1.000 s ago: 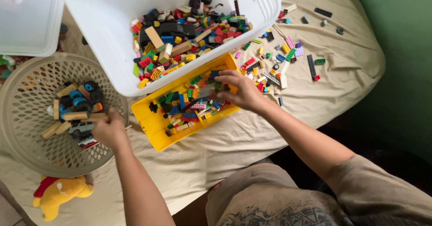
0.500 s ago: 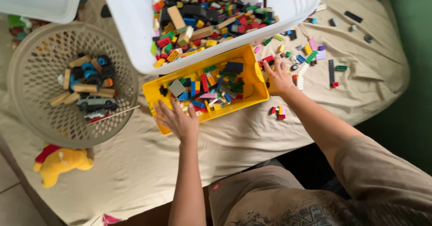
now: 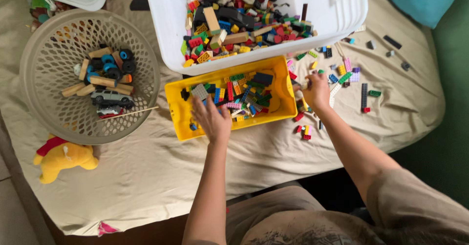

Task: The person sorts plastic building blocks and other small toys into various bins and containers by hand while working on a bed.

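At the centre of the sheet-covered bed (image 3: 161,172) sits a yellow tray (image 3: 178,112) of mixed toy bricks (image 3: 244,96). The left hand (image 3: 211,120) lies over its near edge, fingers (image 3: 198,107) spread apart and resting on the bricks, clamping nothing. At three o'clock from the tray, the right hand (image 3: 316,91) reaches among loose bricks (image 3: 342,71) on the sheet, fingertips drawn together on a small pale piece (image 3: 304,85). A white bin (image 3: 337,10) of bricks stands at twelve o'clock, a round basket (image 3: 44,113) at nine.
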